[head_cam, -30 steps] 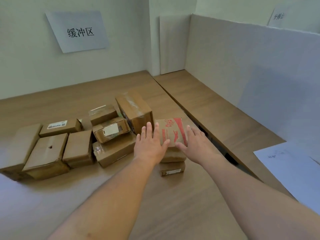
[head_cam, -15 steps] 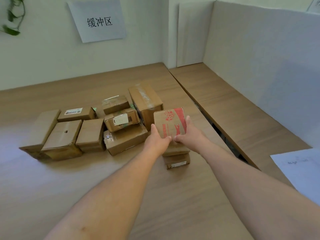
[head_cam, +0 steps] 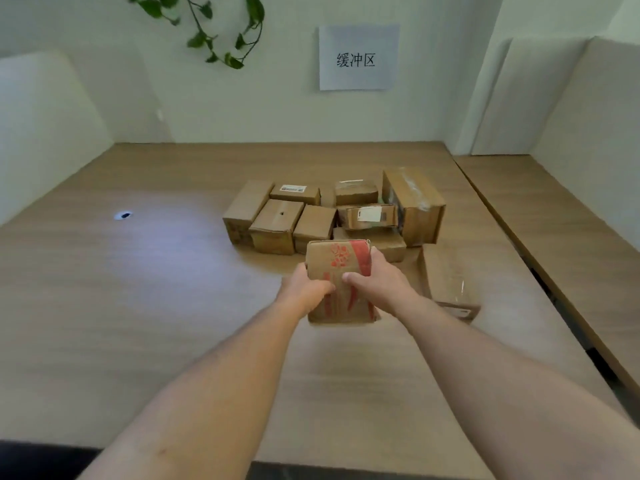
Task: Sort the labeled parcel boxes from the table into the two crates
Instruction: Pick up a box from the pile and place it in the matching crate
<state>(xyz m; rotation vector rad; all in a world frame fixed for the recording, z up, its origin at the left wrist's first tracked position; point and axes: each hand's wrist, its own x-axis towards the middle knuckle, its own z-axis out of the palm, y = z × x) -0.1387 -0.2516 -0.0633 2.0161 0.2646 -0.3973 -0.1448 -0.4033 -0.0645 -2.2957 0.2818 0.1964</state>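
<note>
Both hands clamp one cardboard parcel, the red-printed box point(head_cam: 341, 263), just below the middle of the frame. The left hand point(head_cam: 304, 287) grips its left edge and the right hand point(head_cam: 377, 282) its right edge, each with a thumb pressed on the printed face. The box looks to be held off the worktop point(head_cam: 156, 289) with its broad face tipped up toward the camera. That two-sided hold seems meant to keep it square while it is checked for a label; none can be made out on the face that shows.

Behind it, right of centre, the unsorted parcels point(head_cam: 277, 223) sit packed side to side. Among them are a small box with a white label point(head_cam: 369, 214) resting on a flatter one, a carton with a shipping label point(head_cam: 294, 192) at the back, and a tall taped carton point(head_cam: 414, 206) at the right end. A flat taped box point(head_cam: 448, 278) lies apart from the cluster, just right of the right hand. By that count most of the sorting remains, and neither crate is in view.

The worktop is pale wood laminate with a small dark hole point(head_cam: 123, 215) at the left, and a second wooden surface point(head_cam: 554, 220) adjoins it at the right. White partition panels point(head_cam: 45, 126) close in both sides. On the back wall hangs a paper sign point(head_cam: 358, 57) reading 缓冲区, and a trailing green vine point(head_cam: 207, 26) droops from the upper left.
</note>
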